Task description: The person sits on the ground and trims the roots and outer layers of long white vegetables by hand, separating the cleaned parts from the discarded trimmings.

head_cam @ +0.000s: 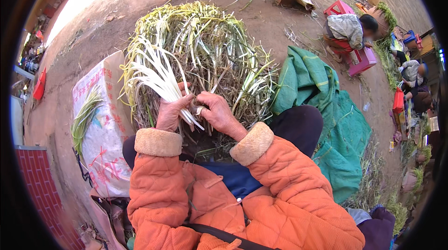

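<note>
My left hand (173, 110) grips a bunch of long white leafy stalks (159, 78), which look like blanched chives. Their tips fan out up and left, and the cut-looking lower ends poke out below the palm. Close beside it, my right hand (220, 113) has thumb and index finger pinched together on what seems a single pale stalk; the fingers mostly hide it. A whitish band or scrap shows at that thumb. Under both hands lies a big heap of tangled stalks (196, 50), yellow-green on top and brown, dry inside.
On my left, a white sack-covered block with red writing (105, 166) carries a smaller bunch of stalks (85, 118). Green woven sacking (336, 138) is bunched at my right. Beyond it, a person (346, 31) sits bent forward near a pink plastic stool (362, 61). Another person (413, 71) sits farther back.
</note>
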### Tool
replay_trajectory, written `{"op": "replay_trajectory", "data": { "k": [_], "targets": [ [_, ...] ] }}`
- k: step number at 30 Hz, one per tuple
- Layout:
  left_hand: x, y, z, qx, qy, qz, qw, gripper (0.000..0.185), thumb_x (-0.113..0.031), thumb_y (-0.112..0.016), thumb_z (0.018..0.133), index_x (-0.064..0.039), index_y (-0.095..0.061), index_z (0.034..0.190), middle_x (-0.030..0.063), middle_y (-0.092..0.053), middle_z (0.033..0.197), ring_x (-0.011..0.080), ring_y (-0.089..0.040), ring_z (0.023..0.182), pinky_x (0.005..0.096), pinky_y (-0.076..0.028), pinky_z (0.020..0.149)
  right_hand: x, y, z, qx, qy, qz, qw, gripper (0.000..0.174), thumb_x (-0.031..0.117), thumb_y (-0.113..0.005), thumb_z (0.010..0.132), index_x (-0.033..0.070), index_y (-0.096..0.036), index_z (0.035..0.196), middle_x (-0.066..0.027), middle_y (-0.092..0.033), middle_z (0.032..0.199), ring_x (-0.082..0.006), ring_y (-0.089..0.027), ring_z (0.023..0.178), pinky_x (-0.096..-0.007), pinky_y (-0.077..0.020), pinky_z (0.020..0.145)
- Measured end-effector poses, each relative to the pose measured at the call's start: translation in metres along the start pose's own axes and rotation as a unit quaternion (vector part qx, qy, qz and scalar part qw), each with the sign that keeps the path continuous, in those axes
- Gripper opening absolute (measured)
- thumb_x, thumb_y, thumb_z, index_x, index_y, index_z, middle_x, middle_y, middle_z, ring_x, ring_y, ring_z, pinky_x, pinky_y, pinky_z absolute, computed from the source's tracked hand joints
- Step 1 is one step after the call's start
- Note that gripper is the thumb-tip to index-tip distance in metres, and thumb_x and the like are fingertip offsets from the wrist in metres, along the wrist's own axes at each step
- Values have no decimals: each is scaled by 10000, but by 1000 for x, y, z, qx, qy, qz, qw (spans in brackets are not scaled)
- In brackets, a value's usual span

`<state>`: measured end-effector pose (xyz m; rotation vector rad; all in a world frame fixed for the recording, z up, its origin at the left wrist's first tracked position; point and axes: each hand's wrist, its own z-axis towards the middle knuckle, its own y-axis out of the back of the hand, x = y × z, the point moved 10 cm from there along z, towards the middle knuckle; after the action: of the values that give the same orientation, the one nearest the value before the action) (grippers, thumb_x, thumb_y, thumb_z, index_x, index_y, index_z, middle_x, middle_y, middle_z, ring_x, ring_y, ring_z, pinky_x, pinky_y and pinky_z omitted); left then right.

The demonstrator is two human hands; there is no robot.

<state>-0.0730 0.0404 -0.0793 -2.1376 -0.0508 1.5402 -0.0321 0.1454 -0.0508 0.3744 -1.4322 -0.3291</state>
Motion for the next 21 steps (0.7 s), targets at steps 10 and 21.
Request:
{"op": "replay_trajectory", "data": {
  "k": [10, 21],
  "targets": [
    [36, 39, 15, -116, 35, -21, 992, 223, 7, -603, 785, -20, -532, 995, 41, -557, 784, 131, -542, 606, 252, -457, 521, -44, 0, -14, -97, -91, 324, 937, 132, 133, -589, 800, 38, -508, 758, -5, -482, 680, -142, -466, 662, -260, -392, 675],
    [36, 6, 0, 60, 113, -62, 990, 296, 48, -670, 720, -20, -520, 966, 51, -547, 735, 131, -513, 570, 257, -426, 517, -84, 77, -116, -208, -123, 671, 701, 133, 76, -598, 820, 66, -557, 946, -19, -542, 798, -125, -481, 651, -304, -442, 636]
  ]
}}
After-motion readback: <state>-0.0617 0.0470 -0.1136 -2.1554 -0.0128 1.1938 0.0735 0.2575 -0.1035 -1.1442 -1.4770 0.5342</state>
